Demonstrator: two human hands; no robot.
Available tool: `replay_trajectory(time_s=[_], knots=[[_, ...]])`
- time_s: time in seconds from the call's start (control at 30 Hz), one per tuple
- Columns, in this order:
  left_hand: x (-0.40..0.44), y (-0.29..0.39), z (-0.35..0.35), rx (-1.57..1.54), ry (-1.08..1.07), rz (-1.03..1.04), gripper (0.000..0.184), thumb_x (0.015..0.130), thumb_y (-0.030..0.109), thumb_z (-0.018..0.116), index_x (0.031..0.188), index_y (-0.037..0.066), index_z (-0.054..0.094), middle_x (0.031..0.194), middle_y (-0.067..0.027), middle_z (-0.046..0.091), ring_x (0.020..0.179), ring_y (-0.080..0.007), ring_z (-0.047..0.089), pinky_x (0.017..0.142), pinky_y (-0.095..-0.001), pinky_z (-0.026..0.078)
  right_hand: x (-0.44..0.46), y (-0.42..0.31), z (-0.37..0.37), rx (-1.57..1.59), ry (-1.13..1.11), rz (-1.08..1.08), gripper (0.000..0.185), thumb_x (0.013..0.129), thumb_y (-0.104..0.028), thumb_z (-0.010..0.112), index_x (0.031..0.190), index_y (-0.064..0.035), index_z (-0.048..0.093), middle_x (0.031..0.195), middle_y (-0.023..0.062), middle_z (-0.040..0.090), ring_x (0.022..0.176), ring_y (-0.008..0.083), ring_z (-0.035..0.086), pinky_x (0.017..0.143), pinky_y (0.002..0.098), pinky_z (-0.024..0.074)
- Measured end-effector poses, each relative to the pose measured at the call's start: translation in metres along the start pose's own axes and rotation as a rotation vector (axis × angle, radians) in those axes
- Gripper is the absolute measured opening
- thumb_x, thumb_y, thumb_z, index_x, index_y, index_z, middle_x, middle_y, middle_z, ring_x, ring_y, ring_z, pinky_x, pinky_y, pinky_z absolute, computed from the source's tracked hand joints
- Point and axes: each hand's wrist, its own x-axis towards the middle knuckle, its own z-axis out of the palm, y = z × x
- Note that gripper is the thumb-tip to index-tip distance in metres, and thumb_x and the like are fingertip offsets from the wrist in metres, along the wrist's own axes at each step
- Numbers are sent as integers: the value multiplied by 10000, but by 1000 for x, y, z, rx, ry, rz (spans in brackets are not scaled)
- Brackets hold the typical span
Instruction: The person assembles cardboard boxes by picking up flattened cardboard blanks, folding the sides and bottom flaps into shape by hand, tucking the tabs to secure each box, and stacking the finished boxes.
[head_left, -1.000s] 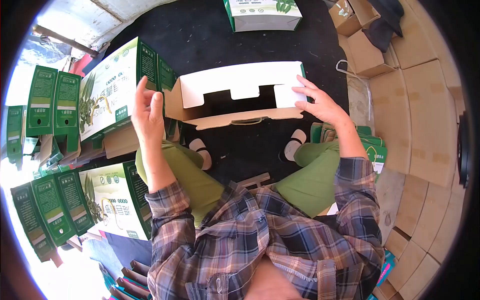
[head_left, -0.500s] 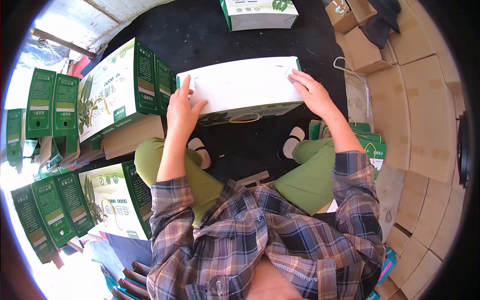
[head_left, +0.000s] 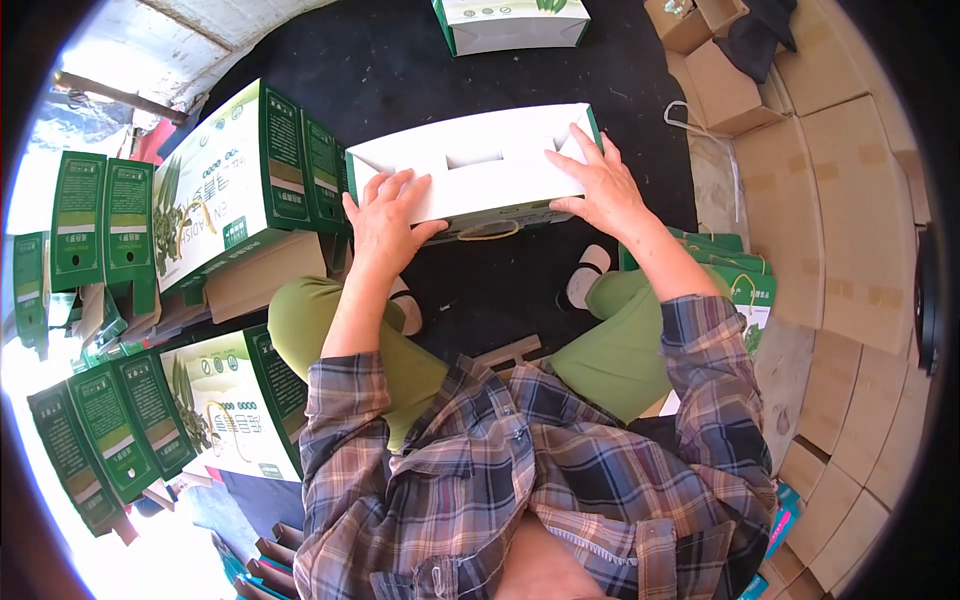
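Observation:
A green and white carton (head_left: pixel 480 150) lies on the black floor covering before me, its white flaps facing up and a cord handle (head_left: pixel 488 232) on its near side. Between the flaps, a narrow slot shows near the middle. My left hand (head_left: pixel 385 222) rests on the left end of the near flap, fingers spread and thumb over the near edge. At the right end, my right hand (head_left: pixel 606 192) is open too, its fingers reaching over the flap and right side. Neither hand is wrapped round anything.
Another carton (head_left: pixel 512 30) stands at the far end of the black covering (head_left: pixel 400 75). Printed cartons (head_left: pixel 215 180) are stacked at my left. Brown cardboard boxes (head_left: pixel 775 220) line the right side. Flattened green cartons (head_left: pixel 750 290) lie beside my right knee.
Both hands have shifted inward over the white top, fingers spreading across the near flap. A slot between the flaps shows now, where the top looked flat before.

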Motion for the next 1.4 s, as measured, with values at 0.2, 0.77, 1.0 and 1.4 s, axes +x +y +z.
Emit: replay_trajectory(time_s=[0.2, 0.77, 1.0, 1.4], knots=[[0, -4, 4, 16, -62, 27, 530, 715, 424, 719, 1182, 200, 605, 1244, -5, 551, 1241, -260, 405, 1002, -695, 197, -2, 1, 0, -21, -43, -5, 564, 677, -287, 789, 1208, -237, 606, 1478, 94, 279, 1330, 456, 223, 1062, 500, 328], [12, -50, 15, -476, 473, -349, 464, 816, 243, 681, 1215, 47, 548, 1051, -142, 565, 987, -285, 526, 855, -384, 441, 24, 57, 22, 704, 326, 307, 489, 865, -361, 597, 1279, -115, 518, 1218, 131, 579, 977, 300, 618, 869, 355, 472], [16, -97, 44, -1367, 65, -1084, 555, 925, 494, 472, 1203, 22, 564, 1167, -112, 600, 1016, -221, 582, 885, -365, 455, 11, 76, 30, 1005, -409, 807, 764, 867, -712, 302, 1116, -56, 604, 1008, 135, 631, 852, 288, 615, 755, 478, 492], [-1, -82, 10, -1771, 244, -558, 323, 907, 232, 522, 1142, 16, 572, 1071, -96, 629, 1004, -194, 585, 914, -313, 439, 1, 58, -11, 1418, -50, 571, 610, 892, -590, 446, 1220, -91, 570, 1118, 78, 620, 1022, 216, 574, 870, 374, 448]])
